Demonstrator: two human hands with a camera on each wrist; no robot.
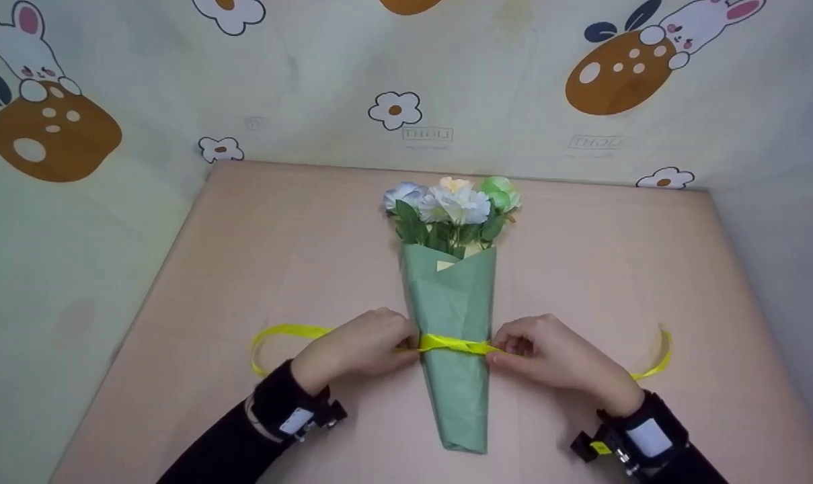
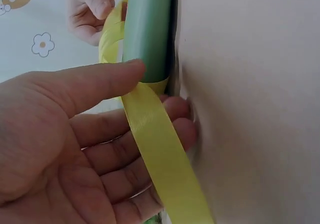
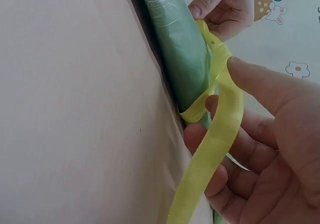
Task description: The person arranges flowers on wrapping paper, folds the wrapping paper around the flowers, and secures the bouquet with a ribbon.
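A bouquet of blue, white and green flowers lies in a green paper wrap on the table. Round the wrap's lower half runs a yellow ribbon, crossed over at the front. My left hand pinches one end beside the wrap's left edge; in the left wrist view that ribbon passes between thumb and fingers and trails off. On the other side my right hand pinches the other end between thumb and fingers. Both loose tails lie out to the sides, partly hidden behind the hands.
A pale pink tabletop spreads under the bouquet. Behind and at the left hangs a cream sheet printed with rabbits and flowers. Each wrist carries a black strap with a small camera.
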